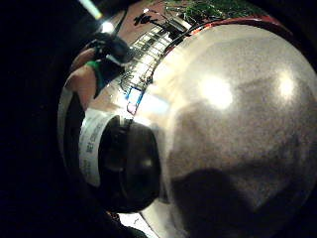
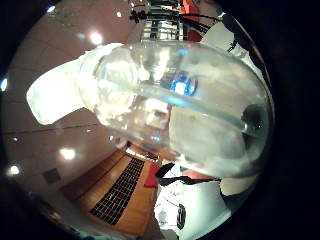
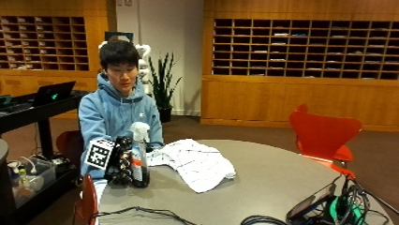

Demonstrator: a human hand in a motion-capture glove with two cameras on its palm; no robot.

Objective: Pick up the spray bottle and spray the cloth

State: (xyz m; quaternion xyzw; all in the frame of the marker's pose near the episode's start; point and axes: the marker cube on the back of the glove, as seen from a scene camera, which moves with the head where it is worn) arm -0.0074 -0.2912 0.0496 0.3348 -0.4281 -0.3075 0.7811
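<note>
In the outside view a clear spray bottle (image 3: 139, 157) with a white trigger head stands upright on the round grey table (image 3: 268, 183), near its left edge. My gloved right hand (image 3: 121, 161) is wrapped round the bottle's body. A white checked cloth (image 3: 195, 162) lies crumpled on the table just right of the bottle. In the thumb side palm view the clear bottle (image 2: 175, 100) with its white head fills the picture. In the little finger side palm view the bottle's dark base (image 1: 131, 166) and white label sit close to the palm.
A red chair (image 3: 324, 136) stands at the table's far right. Black cables and a dark device (image 3: 312, 206) lie on the near right edge, and another cable lies along the near left edge. A black cart with a laptop (image 3: 53, 93) stands to the left.
</note>
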